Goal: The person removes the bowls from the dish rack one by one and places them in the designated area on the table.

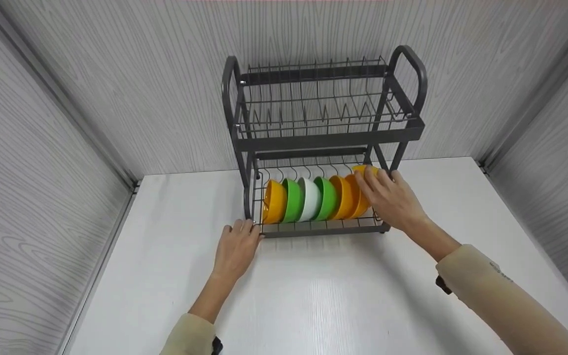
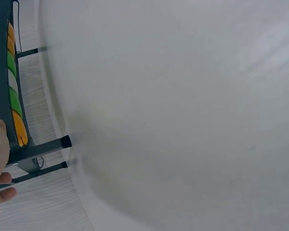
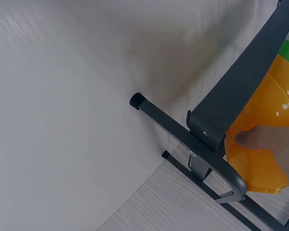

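Observation:
A dark metal two-tier dish rack (image 1: pixel 313 143) stands on the white table. Bowls on edge fill its lower tier in a row: a yellow bowl (image 1: pixel 276 201) at the left end, green bowls (image 1: pixel 293 201) either side of a white bowl (image 1: pixel 310 199), then orange bowls (image 1: pixel 344 197). My right hand (image 1: pixel 387 195) grips a yellow bowl (image 3: pixel 260 168) at the row's right end, thumb on its outer face; the hand hides much of it in the head view. At the lower tier's front left corner, my left hand (image 1: pixel 237 246) holds the rack's frame between thumb and fingers.
The upper tier (image 1: pixel 323 106) has wire slots and a raised handle at each end. A grey wood-grain panel (image 1: pixel 185 88) rises behind the rack, with more panels on both sides. White tabletop (image 1: pixel 303 286) extends in front of the rack.

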{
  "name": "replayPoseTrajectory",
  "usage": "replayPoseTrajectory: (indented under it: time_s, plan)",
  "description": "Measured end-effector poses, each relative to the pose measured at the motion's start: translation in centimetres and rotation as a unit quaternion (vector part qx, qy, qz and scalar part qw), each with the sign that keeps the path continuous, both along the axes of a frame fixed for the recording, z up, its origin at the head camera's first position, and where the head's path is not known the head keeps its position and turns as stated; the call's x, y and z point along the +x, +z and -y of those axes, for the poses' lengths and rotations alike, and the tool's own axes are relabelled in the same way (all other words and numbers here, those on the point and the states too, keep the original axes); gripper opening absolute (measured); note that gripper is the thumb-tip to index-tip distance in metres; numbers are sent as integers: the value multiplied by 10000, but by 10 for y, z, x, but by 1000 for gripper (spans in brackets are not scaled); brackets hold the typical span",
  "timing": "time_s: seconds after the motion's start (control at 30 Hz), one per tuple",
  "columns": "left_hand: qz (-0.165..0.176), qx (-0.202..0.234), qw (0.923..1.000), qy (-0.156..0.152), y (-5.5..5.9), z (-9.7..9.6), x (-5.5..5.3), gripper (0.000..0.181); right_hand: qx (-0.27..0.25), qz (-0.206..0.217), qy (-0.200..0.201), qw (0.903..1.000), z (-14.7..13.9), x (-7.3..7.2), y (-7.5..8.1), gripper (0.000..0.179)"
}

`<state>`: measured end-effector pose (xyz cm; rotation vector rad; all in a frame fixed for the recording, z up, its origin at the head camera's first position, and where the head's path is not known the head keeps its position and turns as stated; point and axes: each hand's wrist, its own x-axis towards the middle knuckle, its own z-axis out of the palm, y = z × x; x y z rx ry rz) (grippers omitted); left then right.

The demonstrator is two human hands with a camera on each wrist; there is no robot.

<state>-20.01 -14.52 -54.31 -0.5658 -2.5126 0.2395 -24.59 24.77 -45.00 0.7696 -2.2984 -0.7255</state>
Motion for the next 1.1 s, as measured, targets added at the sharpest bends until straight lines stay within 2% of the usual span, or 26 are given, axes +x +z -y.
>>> replayPoseTrajectory:
  time_s: [0.4,1.1]
  plan:
    - [64,-34,9999,93,1,0,2,27,-219,-235,168,9993,-3,5,9,64]
    - [137,-12,9999,92,2,0,2,26,-486,-952,597,9925,-11,26,31,67]
